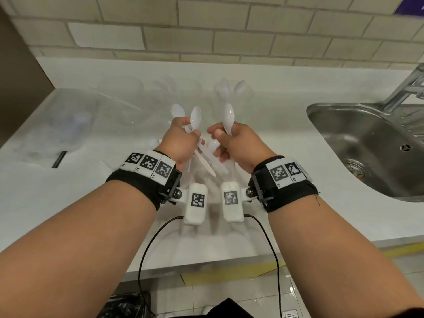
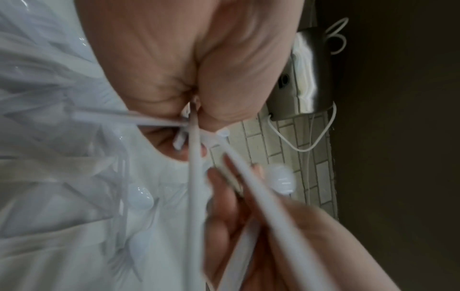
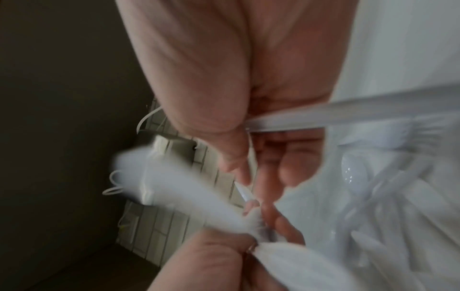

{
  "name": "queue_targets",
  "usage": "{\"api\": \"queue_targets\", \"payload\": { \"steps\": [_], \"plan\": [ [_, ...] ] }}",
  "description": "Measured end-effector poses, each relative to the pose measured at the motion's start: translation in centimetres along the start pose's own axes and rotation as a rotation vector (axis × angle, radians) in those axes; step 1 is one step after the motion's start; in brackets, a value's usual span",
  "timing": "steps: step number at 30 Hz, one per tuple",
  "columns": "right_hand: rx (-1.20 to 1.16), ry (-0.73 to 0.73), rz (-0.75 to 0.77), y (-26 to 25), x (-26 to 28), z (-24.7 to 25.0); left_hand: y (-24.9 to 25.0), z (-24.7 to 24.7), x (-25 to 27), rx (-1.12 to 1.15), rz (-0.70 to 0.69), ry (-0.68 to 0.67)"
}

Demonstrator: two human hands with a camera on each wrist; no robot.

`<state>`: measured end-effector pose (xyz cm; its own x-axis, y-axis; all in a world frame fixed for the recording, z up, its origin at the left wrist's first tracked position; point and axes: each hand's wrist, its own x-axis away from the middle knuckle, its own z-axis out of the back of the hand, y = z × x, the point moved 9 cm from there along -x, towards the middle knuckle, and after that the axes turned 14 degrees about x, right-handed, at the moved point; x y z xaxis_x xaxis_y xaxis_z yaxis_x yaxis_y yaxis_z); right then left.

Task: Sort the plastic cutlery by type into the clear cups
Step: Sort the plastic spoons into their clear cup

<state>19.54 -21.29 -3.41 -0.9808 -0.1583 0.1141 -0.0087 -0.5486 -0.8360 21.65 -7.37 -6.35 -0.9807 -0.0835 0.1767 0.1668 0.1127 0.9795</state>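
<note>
My left hand [image 1: 183,136] grips a bunch of white plastic spoons [image 1: 195,117] above the counter, bowls up, handles poking out below the fist [image 2: 193,177]. My right hand [image 1: 231,138] holds one white spoon [image 1: 228,119] upright, close beside the left. Behind the hands stand clear cups: one at the back right [image 1: 231,92] holds spoons, one in the middle [image 1: 176,88] holds cutlery I cannot make out, one at the left [image 1: 121,99] looks empty. More white cutlery lies on the counter under the hands [image 3: 353,173]. Both wrist views are blurred.
A clear plastic bag or wrapper [image 1: 62,127] lies at the left of the white counter [image 1: 263,216]. A steel sink [image 1: 367,143] with a tap [image 1: 408,86] is at the right. A tiled wall [image 1: 206,31] closes the back.
</note>
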Motion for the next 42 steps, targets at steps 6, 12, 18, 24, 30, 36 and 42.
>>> {"api": "queue_targets", "payload": {
  "steps": [6,12,18,24,30,36,42],
  "plan": [
    [0.021,-0.247,-0.132,-0.3,0.2,-4.5,0.2,-0.4,0.1,0.037,0.032,-0.075],
    [-0.248,-0.298,-0.126,0.1,0.0,-6.7,0.6,-0.1,0.5,-0.048,-0.005,-0.174],
    [-0.199,-0.112,-0.047,0.0,-0.8,-5.6,-0.2,1.6,-0.3,0.000,0.080,-0.167],
    [0.003,-0.142,-0.055,-0.3,-0.8,-6.4,-0.7,1.1,0.7,-0.031,0.107,-0.259],
    [0.350,-0.274,0.028,-1.0,-0.5,-8.4,-0.2,0.6,0.8,-0.312,0.065,-0.321],
    [0.427,-0.343,0.070,-2.2,-0.2,-8.7,0.5,2.5,0.2,-0.293,0.070,-0.193],
    [0.500,-0.163,-0.035,0.7,-4.3,0.2,-0.2,5.9,0.0,0.226,0.144,-0.021]
  ]
}}
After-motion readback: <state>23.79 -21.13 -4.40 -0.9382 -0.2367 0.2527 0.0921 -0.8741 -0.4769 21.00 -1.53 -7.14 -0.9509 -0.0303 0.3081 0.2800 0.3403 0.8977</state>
